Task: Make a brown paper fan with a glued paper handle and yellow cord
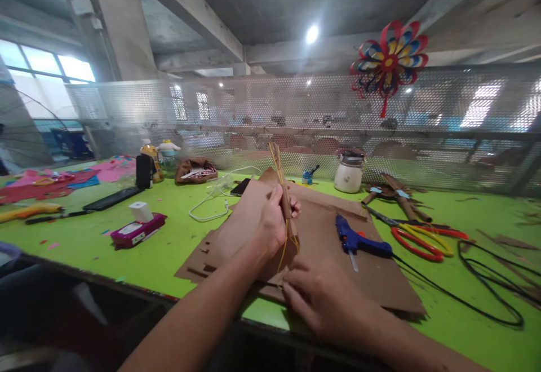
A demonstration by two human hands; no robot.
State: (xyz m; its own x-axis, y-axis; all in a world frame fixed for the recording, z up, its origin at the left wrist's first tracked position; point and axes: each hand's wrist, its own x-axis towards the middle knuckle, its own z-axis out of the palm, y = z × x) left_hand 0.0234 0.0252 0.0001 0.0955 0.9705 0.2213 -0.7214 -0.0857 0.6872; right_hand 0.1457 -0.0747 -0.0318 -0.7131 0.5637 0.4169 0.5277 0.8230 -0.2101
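Note:
My left hand point(274, 220) is wrapped round a narrow folded piece of brown cardboard point(286, 206), held upright and slightly tilted. Thin yellow string point(278, 160) runs along its upper part and hangs out below in loose strands. At the lower end of the strands, my right hand point(315, 290) has its fingers curled and pinched together, apparently on the string; the fingertips are partly hidden. Beneath both hands lie flat brown cardboard sheets point(240, 214). A blue hot glue gun point(361, 241) rests on the sheets, right of my hands.
Scissors with red and yellow handles point(418, 242) and a black cable point(477, 310) lie right. Behind stand a white jar point(349, 173) and a perforated metal screen point(262, 113). A purple power strip point(139, 230) and white cable point(203, 218) are left on the green table point(177, 248).

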